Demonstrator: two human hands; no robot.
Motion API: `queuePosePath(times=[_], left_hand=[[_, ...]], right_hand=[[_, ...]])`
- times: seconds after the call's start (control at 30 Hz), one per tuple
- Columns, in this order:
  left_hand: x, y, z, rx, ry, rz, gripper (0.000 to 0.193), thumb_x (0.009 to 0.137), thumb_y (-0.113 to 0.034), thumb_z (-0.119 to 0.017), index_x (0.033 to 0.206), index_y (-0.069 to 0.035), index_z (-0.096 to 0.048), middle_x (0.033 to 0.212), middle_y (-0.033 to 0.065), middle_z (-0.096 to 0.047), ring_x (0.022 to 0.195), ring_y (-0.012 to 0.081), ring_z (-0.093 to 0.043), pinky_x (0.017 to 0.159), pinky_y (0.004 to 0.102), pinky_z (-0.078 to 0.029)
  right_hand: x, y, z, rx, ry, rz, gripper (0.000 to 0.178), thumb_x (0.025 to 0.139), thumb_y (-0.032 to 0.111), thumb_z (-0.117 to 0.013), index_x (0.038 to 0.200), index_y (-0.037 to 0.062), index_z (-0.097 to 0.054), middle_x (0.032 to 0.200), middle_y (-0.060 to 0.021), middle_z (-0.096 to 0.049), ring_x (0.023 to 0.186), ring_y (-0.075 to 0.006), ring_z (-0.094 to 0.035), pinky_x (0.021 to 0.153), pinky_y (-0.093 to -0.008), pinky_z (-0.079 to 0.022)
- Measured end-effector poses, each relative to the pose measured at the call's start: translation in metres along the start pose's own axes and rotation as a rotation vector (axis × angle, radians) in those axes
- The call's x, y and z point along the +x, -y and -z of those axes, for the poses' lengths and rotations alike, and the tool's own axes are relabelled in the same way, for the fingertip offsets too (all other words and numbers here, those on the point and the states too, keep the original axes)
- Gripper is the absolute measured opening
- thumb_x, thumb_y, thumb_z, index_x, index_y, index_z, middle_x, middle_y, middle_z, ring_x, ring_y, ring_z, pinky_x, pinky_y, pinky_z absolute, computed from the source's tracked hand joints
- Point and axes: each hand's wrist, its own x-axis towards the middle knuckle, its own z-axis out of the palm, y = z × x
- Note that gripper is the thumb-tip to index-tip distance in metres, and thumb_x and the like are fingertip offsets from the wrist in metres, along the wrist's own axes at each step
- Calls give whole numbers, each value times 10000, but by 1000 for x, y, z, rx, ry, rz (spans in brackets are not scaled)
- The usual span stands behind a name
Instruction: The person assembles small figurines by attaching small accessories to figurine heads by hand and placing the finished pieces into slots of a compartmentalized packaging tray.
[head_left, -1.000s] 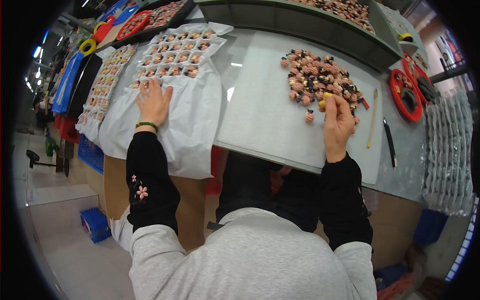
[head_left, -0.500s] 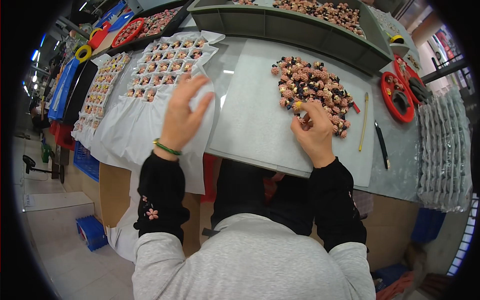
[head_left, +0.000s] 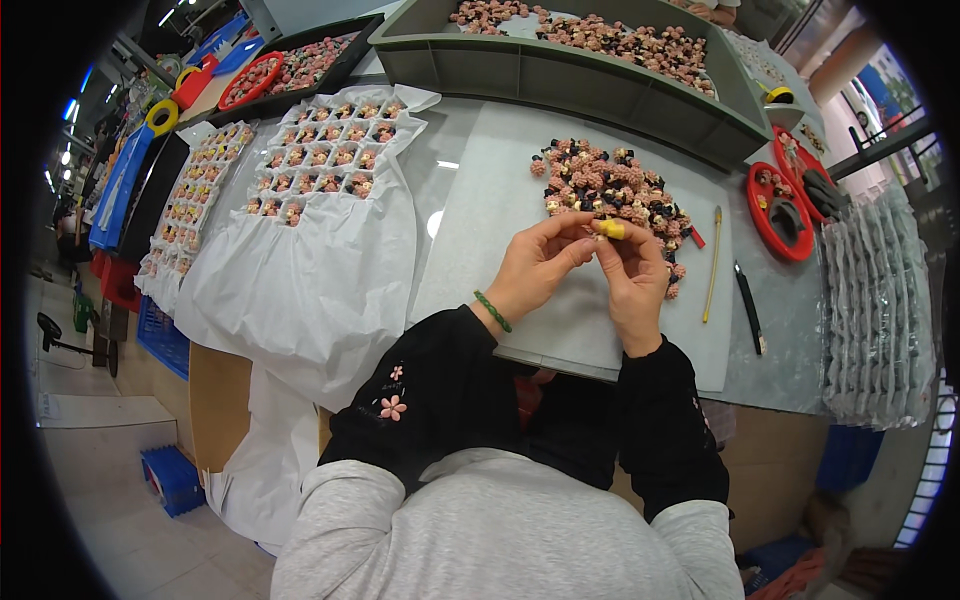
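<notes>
Above the white sheet on the desk, near one heap of pink-and-black pieces: one left hand, one right hand, both with fingers pinched on one small piece — pale pinkish, mostly hidden. At right, one thin stick, one black tool, two red trays. Since half a second ago, brought across from the white paper — left fingers no longer spread.

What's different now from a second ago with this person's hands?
The left hand has lifted off the white tissue paper and swung right to meet the right hand, which has shifted only slightly. The fingertips of both now come together around a small piece, mostly hidden. The yellow stick and black-handled tool stayed put.
</notes>
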Motion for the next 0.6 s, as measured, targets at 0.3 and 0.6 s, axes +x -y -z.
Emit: queuePosePath(times=[0.3, 0.6], left_hand=[[-1, -3, 10, -83, -26, 21, 269, 832, -81, -583, 1078, 25, -556, 928, 54, -605, 830, 100, -559, 750, 232, -461], [-3, -2, 16, -117, -79, -18, 229, 825, -21, -564, 1048, 31, -556, 1008, 75, -598, 931, 133, -560, 849, 262, -442]], right_hand=[[0, -4, -1, -111, 57, 84, 196, 775, -29, -620, 963, -20, -569, 1052, -102, -558, 872, -139, -570, 776, -245, -473], [-5, -3, -4, -166, -23, 9, 311, 777, -31, -618, 1067, -18, -508, 1004, -83, -562, 900, -138, -559, 781, -244, -475]])
